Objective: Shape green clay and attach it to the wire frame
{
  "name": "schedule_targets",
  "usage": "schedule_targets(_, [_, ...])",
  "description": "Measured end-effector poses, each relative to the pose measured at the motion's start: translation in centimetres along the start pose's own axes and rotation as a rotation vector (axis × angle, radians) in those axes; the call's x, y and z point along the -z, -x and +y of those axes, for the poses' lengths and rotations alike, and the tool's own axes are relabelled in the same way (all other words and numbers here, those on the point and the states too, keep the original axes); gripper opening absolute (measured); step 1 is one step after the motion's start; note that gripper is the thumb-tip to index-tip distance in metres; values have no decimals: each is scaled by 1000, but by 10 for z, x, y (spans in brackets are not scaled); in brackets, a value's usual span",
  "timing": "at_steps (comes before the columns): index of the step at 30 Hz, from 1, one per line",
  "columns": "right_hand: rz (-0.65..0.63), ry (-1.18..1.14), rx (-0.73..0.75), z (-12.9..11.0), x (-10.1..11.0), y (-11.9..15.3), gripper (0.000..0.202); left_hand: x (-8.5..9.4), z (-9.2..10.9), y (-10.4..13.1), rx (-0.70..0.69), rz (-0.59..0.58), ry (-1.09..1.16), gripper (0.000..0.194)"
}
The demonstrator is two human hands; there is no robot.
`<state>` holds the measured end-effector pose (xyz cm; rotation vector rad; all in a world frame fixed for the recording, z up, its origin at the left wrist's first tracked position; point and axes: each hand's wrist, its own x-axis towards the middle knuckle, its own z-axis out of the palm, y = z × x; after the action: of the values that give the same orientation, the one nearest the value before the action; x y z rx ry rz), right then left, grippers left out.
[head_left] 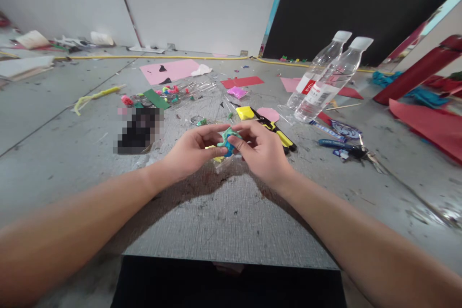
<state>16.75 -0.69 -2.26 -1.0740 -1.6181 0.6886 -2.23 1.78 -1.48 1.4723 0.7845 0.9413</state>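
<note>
Both hands (187, 152) pinch blue-green lump (228, 144), forearms (104, 207) converging.

1) Two clear, white-capped plastic bottles (330, 82) standing close together over there
2) A long dark-red cylinder (418, 71) further right
3) A flat pale-pink paper sheet (180, 71) with small black scraps (165, 81) on it
</note>
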Motion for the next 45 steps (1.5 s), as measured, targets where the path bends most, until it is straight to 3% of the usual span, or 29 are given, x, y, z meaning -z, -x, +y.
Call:
schedule_targets(6, [-183,167,140,-2,4,-4,34,5,-6,-3,-8,85,-35,40])
schedule_targets(10, [-292,258,193,-6,6,-3,40,5,-6,-3,-86,36,-90,30])
schedule_targets(16, [-314,-32,-48,-8,1,3,26,4,2,1,-231,78,-212,10])
schedule_targets(18, [-302,-121,-125,-6,-1,3,20,4,4,2,-317,36,-270,7])
schedule_targets(21, [-247,-249,-194,-3,-1,0,19,6,6,2,-446,-50,-428,11])
schedule_targets(25, [-252,-533,-288,-2,1,-5,25,10,4,1,-593,-71,-589,15])
schedule_targets(30, [-315,-709,-338,-4,0,-3,22,14,-4,0,-776,85,-711,5])
schedule_targets(33, [-288,-613,-316,-5,0,-1,26,13,-7,1,-753,173,-751,14])
schedule_targets(36, [-192,-541,-294,-5,-1,-2,27,9,-6,5,-724,183,-790,22])
schedule_targets(42, [-67,-379,-201,-2,-1,-3,23,2,-1,6,-528,65,-749,19])
schedule_targets(45, [-74,-279,-117,2,0,-2,14,7,0,4,-560,-15,-748,17])
